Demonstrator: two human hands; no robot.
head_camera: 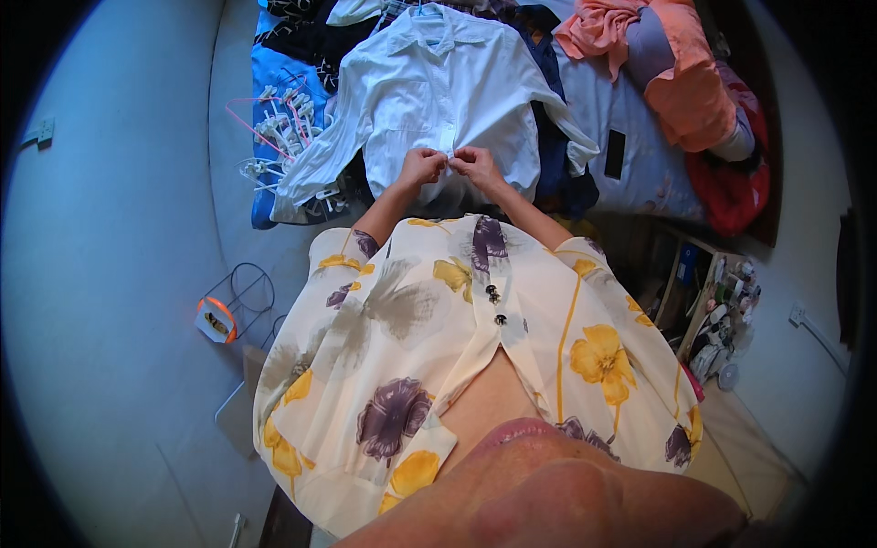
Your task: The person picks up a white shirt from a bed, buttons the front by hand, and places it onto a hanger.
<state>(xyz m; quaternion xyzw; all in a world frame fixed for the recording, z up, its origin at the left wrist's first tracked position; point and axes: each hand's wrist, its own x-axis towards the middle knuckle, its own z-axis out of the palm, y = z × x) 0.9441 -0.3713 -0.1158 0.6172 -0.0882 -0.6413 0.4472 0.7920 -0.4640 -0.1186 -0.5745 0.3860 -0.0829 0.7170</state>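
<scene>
A white long-sleeved shirt [438, 89] lies spread on the bed, its collar away from me, with a blue hanger [423, 9] showing at the neck. Both my hands meet at its front placket, near the lower part. My left hand [424, 166] pinches the placket edge between thumb and fingers. Close beside it, my right hand [475, 166] pinches the other side of the placket. The fingertips almost touch, and whatever button lies between them is too small to tell.
White and pink hangers [281, 130] are piled left of the shirt. Dark clothes [569, 185] lie beneath and beside it. A black phone [615, 155] rests on the bedsheet [647, 175] at right, near an orange cloth [692, 103]. A shelf with small items [726, 308] stands lower right.
</scene>
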